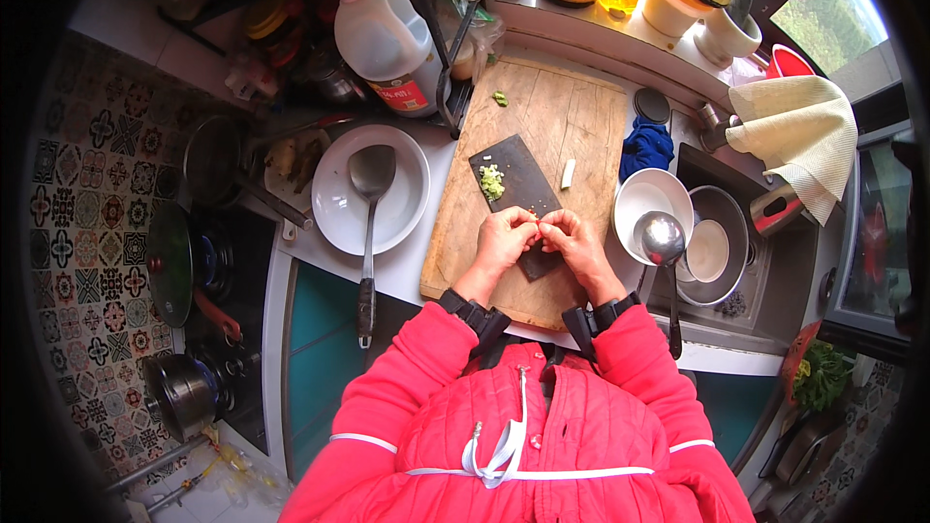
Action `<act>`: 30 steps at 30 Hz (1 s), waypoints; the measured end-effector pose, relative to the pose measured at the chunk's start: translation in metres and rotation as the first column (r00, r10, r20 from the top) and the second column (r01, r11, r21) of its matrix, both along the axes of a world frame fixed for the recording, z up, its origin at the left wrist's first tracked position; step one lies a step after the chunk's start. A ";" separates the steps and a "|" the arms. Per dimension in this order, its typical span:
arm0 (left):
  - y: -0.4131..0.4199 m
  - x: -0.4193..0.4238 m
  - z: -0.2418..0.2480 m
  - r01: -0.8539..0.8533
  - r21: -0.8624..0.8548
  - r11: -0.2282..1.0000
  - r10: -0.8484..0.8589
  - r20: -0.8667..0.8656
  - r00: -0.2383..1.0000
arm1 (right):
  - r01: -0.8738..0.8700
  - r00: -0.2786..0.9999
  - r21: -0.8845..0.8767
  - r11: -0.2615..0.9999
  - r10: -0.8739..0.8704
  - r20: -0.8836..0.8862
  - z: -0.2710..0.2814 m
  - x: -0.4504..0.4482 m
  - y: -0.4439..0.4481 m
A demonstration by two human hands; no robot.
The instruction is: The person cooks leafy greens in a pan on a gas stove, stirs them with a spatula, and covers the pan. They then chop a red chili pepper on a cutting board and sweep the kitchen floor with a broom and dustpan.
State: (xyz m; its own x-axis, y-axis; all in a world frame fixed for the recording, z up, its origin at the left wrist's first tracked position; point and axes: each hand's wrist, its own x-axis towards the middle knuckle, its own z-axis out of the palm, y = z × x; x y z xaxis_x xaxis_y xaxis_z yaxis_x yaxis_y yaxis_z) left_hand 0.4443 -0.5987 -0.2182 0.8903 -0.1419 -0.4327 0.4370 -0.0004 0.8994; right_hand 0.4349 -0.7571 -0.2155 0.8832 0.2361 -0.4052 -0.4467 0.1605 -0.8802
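My left hand [506, 234] and my right hand [572, 238] meet fingertip to fingertip over a wooden cutting board [592, 109]. Between them they pinch a small red piece [538, 229], perhaps chili pepper, mostly covered by the fingers. Under the hands lies a dark, flat rectangular blade [517, 163], apparently a cleaver's; I cannot make out its handle. Chopped pale-green pieces [491, 182] are heaped on its far left part, and tiny red bits sit close to my fingertips. A white stalk piece [567, 174] rests on the board to the right, and a green scrap [500, 98] near its far end.
Left of the board, a white bowl [330, 192] holds a metal spatula [372, 171]. To the right, a ladle [660, 238] lies across a white bowl [639, 192] beside the sink [781, 283]. A large plastic jug [385, 33] stands behind; pots [178, 392] occupy the stove at left.
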 end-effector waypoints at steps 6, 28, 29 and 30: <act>-0.001 -0.001 -0.004 0.062 0.339 0.939 -0.118 0.148 0.982 | 0.087 0.996 -0.115 0.990 -0.087 0.010 -0.005 -0.002 0.004; 0.010 0.010 0.005 0.112 -0.124 0.986 -0.130 -0.147 0.981 | 0.262 0.731 -0.570 0.779 0.225 0.644 0.012 -0.005 0.008; 0.011 0.010 0.005 0.072 -0.188 0.979 -0.115 -0.227 0.967 | 0.263 0.724 -0.577 0.773 0.237 0.648 0.013 -0.005 0.008; 0.012 0.008 0.004 0.049 -0.212 0.976 -0.105 -0.261 0.960 | 0.260 0.724 -0.598 0.758 0.256 0.640 0.014 -0.005 0.009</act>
